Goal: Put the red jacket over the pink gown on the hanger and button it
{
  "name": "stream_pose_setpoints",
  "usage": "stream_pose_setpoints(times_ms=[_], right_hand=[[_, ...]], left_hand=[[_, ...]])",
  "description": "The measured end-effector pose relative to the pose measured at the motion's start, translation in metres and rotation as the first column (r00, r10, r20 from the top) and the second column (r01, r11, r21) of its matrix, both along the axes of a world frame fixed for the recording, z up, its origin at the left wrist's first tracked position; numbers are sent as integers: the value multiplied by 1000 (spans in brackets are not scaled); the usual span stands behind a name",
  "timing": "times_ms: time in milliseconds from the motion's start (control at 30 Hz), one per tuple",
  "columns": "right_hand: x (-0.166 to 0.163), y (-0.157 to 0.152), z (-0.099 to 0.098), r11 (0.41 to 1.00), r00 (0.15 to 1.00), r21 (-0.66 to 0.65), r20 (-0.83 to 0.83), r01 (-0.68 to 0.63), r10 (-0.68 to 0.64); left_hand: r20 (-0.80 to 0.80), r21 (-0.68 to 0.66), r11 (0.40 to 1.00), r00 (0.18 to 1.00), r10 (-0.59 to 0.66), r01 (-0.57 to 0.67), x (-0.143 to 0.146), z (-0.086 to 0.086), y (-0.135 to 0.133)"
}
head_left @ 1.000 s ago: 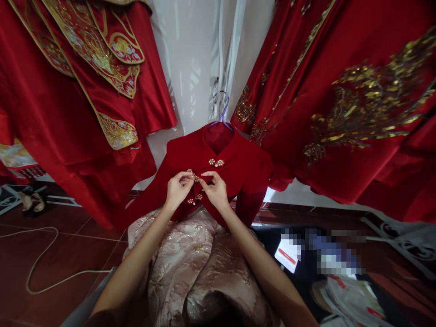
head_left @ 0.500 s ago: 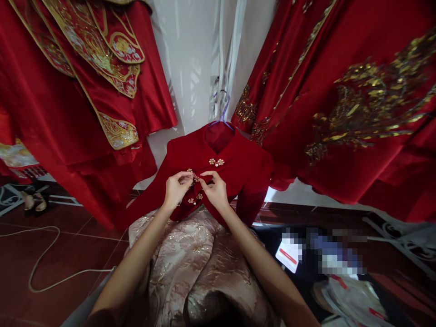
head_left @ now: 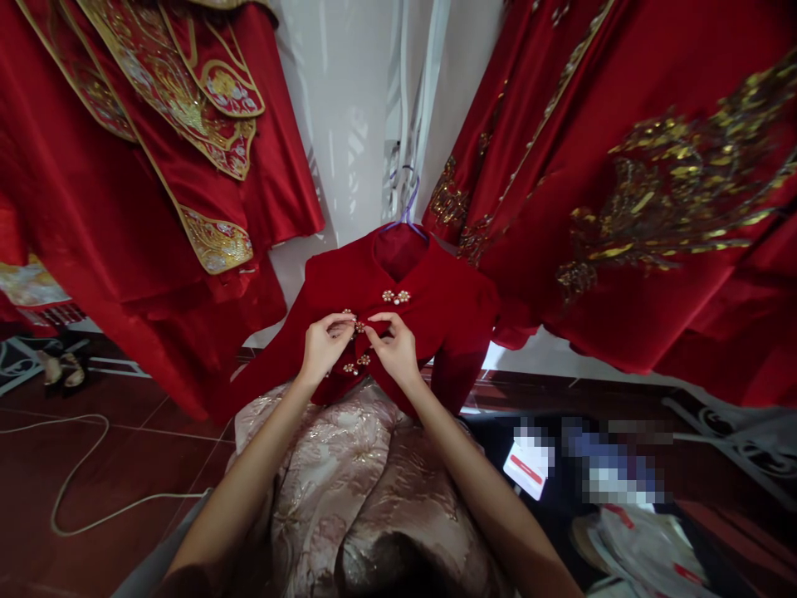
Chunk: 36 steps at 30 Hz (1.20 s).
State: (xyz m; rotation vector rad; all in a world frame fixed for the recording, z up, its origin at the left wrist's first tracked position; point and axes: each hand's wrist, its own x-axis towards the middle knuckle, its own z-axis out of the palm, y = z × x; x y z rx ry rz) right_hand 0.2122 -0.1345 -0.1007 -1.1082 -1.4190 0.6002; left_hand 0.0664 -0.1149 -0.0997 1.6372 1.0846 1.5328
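Note:
A dark red jacket hangs from a thin purple hanger in front of me. Its top flower-shaped clasp is joined below the collar. At the middle clasp, my left hand pinches one side between thumb and fingertips. My right hand pinches the other side, its fingertips nearly meeting the left ones. Fingers partly cover this clasp, so I cannot tell whether it is joined. The lower clasp shows below, its two halves apart. Shiny pinkish brocade fabric lies under my forearms.
Red embroidered garments hang at the left, and a red gown with gold sequins hangs at the right. A lit screen and clear plastic packaging lie at the lower right. A pale cable crosses the tiled floor.
Both hands keep nearly the same place at the middle clasp, with only a slight shift of the fingers. The clasp pieces have turned a little.

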Motion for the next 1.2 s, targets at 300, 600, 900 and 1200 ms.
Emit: stream_pose_setpoints(times_ms=[300, 600, 900, 1200], right_hand=[[-2, 0, 0, 1000, 1000, 19, 21, 18, -18], [-8, 0, 3, 995, 996, 70, 50, 66, -70], [-17, 7, -1, 977, 982, 158, 102, 140, -157], [11, -15, -13, 998, 995, 45, 88, -54, 50]], left_hand=[[-18, -2, 1000, 1000, -24, 24, -2, -1, 1], [-99, 26, 1000, 995, 6, -3, -7, 3, 1], [-196, 97, 995, 980, 17, 2, -14, 2, 9], [-146, 89, 990, 982, 123, -110, -5, -22, -7]])
